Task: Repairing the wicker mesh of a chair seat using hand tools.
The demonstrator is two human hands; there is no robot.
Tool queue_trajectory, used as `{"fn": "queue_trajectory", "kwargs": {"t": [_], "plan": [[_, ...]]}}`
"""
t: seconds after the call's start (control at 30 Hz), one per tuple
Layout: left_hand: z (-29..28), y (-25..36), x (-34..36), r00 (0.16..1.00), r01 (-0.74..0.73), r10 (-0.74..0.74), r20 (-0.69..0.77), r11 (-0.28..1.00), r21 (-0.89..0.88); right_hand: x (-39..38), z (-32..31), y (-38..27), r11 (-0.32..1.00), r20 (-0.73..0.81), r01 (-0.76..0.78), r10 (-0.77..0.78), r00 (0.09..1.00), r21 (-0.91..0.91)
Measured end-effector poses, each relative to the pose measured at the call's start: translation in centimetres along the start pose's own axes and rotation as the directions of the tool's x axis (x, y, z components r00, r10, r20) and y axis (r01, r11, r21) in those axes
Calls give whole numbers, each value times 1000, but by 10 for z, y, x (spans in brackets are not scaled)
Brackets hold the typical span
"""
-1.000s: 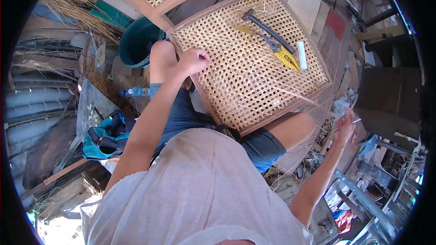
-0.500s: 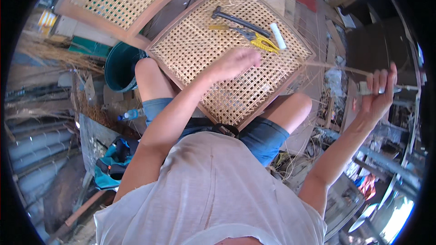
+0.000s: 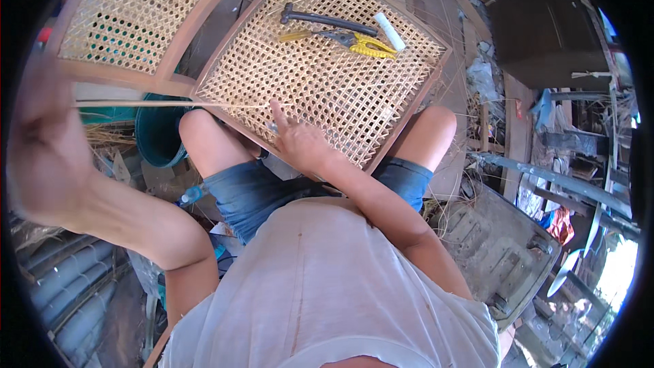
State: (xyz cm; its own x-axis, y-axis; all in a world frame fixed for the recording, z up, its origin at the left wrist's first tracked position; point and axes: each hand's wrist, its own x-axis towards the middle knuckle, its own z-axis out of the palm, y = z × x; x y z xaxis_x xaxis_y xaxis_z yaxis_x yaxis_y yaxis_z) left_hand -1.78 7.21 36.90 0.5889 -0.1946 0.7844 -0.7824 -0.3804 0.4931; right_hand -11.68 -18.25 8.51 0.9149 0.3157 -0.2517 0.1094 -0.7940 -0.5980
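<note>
A woven cane seat (image 3: 327, 82) in a wooden frame lies at my knees, its mesh partly filled with diagonal strands. My left hand (image 3: 51, 143), smeared by motion, is raised at the far left. From it a pale cane strand (image 3: 150, 103) runs taut to the weave, so the hand is closed on it, though the fingers are blurred. My right hand (image 3: 303, 143) rests on the near left part of the seat, its index finger stretched out beside the strand's inner end. A hammer (image 3: 334, 20), yellow-handled pliers (image 3: 368, 46) and a white stick (image 3: 390, 31) lie on the seat's far part.
The chair's caned back (image 3: 136, 13) adjoins the seat at the upper left. Below it stands a dark green bucket (image 3: 160, 133). Loose cane strands and scraps litter the floor at right, near a worn grey panel (image 3: 501, 252) and a dark box (image 3: 545, 31).
My left hand has swung from over the seat to the far left, drawing a strand. My right hand has come from the far right onto the weave. The view has shifted right.
</note>
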Motion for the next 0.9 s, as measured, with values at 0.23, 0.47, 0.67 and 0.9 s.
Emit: {"fn": "queue_trajectory", "kwargs": {"t": [0.23, 0.47, 0.67, 0.9], "plan": [[193, -45, -125, 625, 341, -397, 673, 913, 222, -55, -30, 70, 998, -116, -59, 59, 991, 10], [207, -99, -190, 560, 396, -547, 623, 837, 378, -37, -70, 58, 957, -143, -225, 200, 969, -185], [206, -101, -190, 563, 320, -526, 637, 850, 420, -6, -68, 39, 924, -52, -190, 183, 982, -333], [196, -103, -179, 568, 329, -544, 618, 838, 435, 12, -64, 22, 903, -29, -224, 229, 973, -366]]}}
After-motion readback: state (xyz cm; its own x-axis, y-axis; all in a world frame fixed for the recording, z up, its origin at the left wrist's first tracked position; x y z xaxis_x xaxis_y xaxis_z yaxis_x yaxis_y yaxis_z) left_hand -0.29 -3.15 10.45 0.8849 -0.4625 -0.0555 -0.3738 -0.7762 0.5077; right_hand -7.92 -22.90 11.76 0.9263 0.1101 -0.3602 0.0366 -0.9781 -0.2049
